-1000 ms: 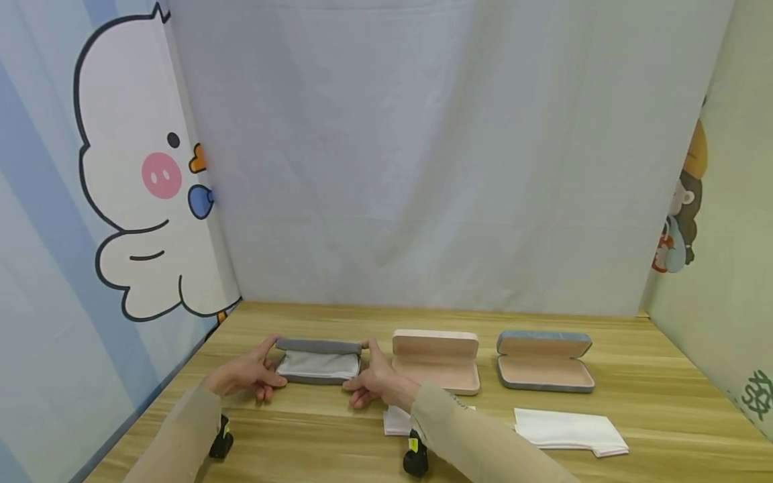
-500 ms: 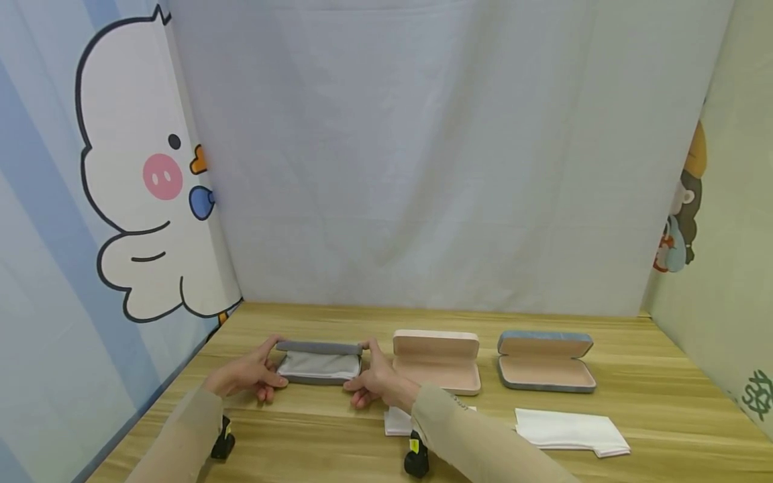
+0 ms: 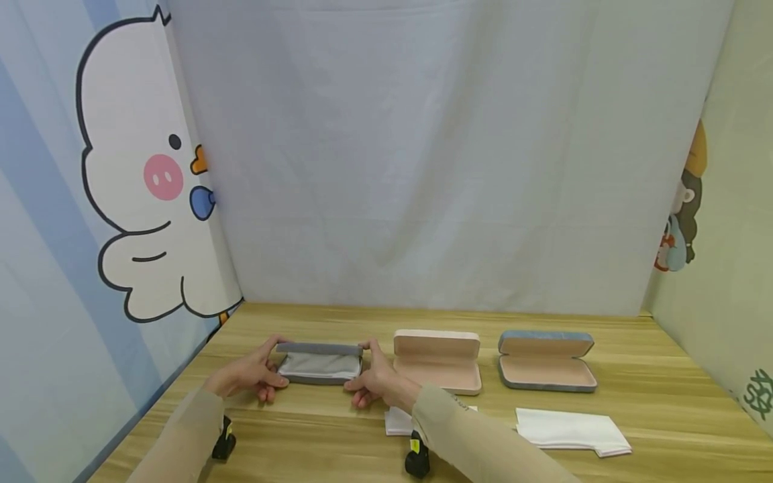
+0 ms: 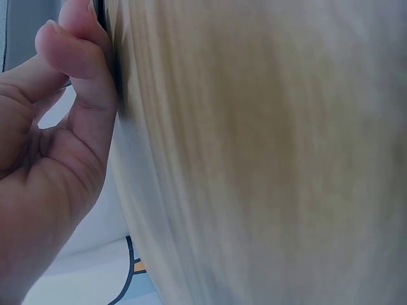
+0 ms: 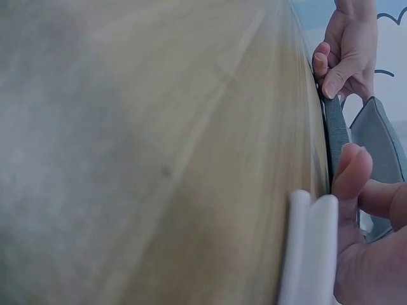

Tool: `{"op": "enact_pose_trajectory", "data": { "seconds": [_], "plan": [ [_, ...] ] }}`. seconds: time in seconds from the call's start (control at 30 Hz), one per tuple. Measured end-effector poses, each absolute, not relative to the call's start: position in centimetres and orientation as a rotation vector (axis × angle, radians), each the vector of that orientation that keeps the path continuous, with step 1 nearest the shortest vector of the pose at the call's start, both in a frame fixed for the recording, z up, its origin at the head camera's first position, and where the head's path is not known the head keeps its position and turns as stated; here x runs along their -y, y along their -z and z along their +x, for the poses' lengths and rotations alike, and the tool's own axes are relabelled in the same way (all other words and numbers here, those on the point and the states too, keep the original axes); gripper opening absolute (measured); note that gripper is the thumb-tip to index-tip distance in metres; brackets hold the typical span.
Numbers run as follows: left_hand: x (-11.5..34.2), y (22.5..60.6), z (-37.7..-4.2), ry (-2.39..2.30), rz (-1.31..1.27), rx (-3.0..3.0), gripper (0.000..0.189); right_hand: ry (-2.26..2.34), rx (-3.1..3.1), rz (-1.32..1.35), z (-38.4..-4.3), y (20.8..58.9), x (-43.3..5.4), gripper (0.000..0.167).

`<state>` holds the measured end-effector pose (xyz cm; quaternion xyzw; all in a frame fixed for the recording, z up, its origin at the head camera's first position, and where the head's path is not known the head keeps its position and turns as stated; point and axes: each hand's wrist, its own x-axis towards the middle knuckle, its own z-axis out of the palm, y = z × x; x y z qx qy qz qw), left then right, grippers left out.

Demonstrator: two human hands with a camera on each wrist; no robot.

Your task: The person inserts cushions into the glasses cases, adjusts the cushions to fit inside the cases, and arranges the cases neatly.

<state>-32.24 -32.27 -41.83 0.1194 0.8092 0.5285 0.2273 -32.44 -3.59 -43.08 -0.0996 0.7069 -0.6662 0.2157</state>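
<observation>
A grey glasses case (image 3: 320, 380) lies on the wooden table with its lid partly raised. Inside it is a light grey folded cloth (image 3: 320, 364). My left hand (image 3: 244, 373) holds the left end, thumb low at the front corner and index finger up at the lid. At the other end my right hand (image 3: 382, 379) grips likewise, index finger at the lid's right edge. In the right wrist view both hands flank the case's tilted lid (image 5: 378, 136). The left wrist view shows my left hand (image 4: 63, 127) with curled fingers, and most of the case is out of frame.
To the right stand a pink glasses case (image 3: 437, 346) and a blue glasses case (image 3: 546, 370), lids raised. A white folded cloth (image 3: 570, 429) lies before the blue one. Another white cloth (image 3: 396, 423) is partly covered by the right sleeve. A curtain (image 3: 423, 168) hangs behind the table.
The grey case's lid has tipped slightly forward and down. Both hands keep their places at its ends.
</observation>
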Motion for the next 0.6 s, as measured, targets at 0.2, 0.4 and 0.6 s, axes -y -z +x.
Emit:
{"op": "enact_pose_trajectory", "data": {
  "seconds": [0.2, 0.4, 0.6],
  "plan": [
    [32.25, 41.94, -32.32, -1.462, 0.345, -2.222, 0.074, 1.851, -1.959, -0.279, -32.42, 43.13, 3.52, 0.073],
    [32.25, 41.96, -32.32, -1.462, 0.333, -2.225, 0.071, 1.848, -1.964, -0.293, -32.41, 43.13, 3.53, 0.073],
    [32.25, 41.96, -32.33, -1.47, 0.329, -2.231, 0.071, 1.851, -1.972, -0.306, -32.42, 43.06, 3.54, 0.074]
  ]
}}
